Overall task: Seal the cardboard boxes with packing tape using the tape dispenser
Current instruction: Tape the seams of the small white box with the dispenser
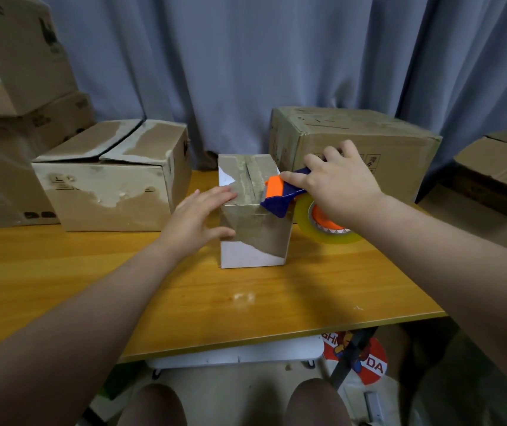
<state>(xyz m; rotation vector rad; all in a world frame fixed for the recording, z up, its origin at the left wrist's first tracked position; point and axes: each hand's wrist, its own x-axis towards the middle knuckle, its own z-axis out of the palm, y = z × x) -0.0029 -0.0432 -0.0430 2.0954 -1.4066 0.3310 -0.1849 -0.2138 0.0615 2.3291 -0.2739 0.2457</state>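
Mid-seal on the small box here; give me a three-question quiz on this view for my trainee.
1. True or false: the left hand grips the tape dispenser.
2. Where is the dispenser's front end? A) in the air, touching nothing B) at the top right edge of the small box C) on the left hand
3. Fill in: the right hand holds the dispenser, whose tape roll carries ___ tape.
Key: 1 false, it rests with straight fingers against the small box; 2 B; 3 clear.
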